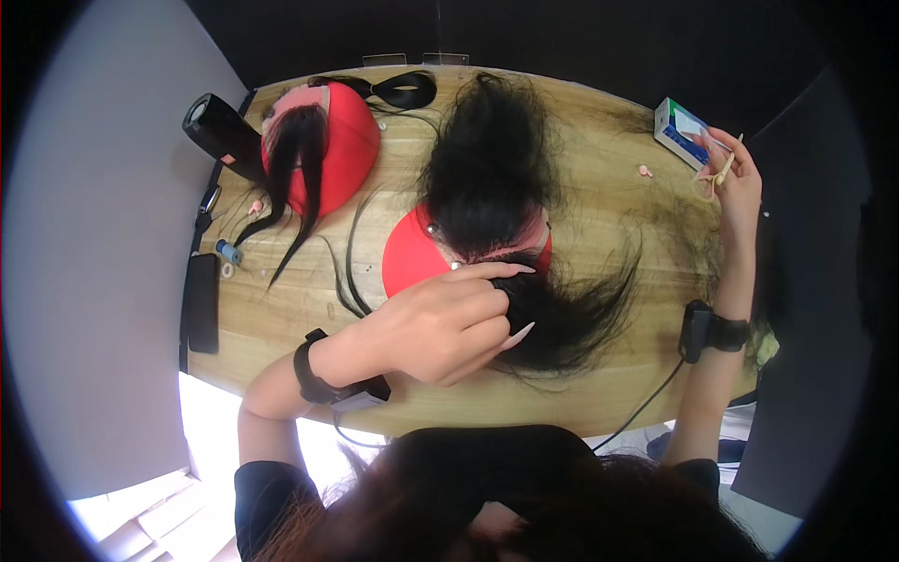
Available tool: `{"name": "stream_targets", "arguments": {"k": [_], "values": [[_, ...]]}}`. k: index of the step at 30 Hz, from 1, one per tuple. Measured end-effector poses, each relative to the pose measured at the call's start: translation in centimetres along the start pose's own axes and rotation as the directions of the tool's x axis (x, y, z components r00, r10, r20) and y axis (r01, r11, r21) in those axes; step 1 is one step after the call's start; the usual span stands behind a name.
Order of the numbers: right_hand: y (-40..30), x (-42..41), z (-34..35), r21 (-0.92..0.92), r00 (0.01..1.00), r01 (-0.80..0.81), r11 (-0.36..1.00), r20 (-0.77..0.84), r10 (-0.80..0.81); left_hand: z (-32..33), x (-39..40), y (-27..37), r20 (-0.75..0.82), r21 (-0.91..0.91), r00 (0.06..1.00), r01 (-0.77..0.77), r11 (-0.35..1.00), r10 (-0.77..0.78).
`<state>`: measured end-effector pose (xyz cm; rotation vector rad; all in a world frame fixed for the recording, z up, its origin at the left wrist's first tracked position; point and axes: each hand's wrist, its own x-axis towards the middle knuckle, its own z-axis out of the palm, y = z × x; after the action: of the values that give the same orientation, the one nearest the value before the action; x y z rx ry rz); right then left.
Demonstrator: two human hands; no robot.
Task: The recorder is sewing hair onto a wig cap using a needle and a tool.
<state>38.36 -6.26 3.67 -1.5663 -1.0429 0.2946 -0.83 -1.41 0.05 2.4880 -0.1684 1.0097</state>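
Note:
My left hand (pixel 449 319) rests on the black hair of a wig (pixel 491 161) that is pinned to a red wig block (pixel 414 253) in the middle of the table. Its index finger lies along the lace edge near a round-headed pin (pixel 431 229); whether the other fingers pinch hair is hidden. One bunch of hair spreads away from me, another (pixel 583 316) towards the right. Over at the right, my right hand (pixel 730 165) holds pale-handled scissors (pixel 719 180), its fingertips at a blue, white and green box (pixel 678 133).
A second red wig block (pixel 355 147) with dark strands stands at the left, beside a black cylindrical speaker (pixel 225 137). A black phone-like slab (pixel 204 302), a blue thread spool (pixel 228 251) and a tied black hair bundle (pixel 404 90) lie on the wooden table (pixel 281 323). Dark partitions surround it.

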Motion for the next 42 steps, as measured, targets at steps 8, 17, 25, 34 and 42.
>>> {"name": "stream_targets", "arguments": {"k": [8,17,25,34,42], "values": [[4.2,0.3,-5.0,-0.545,0.987,-0.15,0.825,-0.036,0.156,0.2,-0.3,0.3,0.044,-0.017,0.991,-0.128,0.992,0.129],[0.0,-0.1,-6.2,-0.026,0.895,0.07,0.997,-0.44,-0.075,-2.8,0.2,1.5,-0.041,0.063,0.996,-0.076,0.995,0.079],[-6.0,-4.6,2.4,-0.024,0.965,0.245,0.969,-0.086,-0.246,-0.5,0.2,-0.6,0.03,0.099,0.997,-0.077,0.992,0.074],[-10.9,-11.1,10.4,-0.144,0.34,0.912,0.384,0.789,-0.511,0.0,-0.8,-1.3,0.05,0.141,0.979,-0.205,0.969,0.199],[-9.6,-11.9,12.7,-0.132,0.247,0.961,0.245,0.811,-0.531,0.0,-1.1,-1.2,0.04,0.169,0.982,-0.19,0.967,0.186]]}}
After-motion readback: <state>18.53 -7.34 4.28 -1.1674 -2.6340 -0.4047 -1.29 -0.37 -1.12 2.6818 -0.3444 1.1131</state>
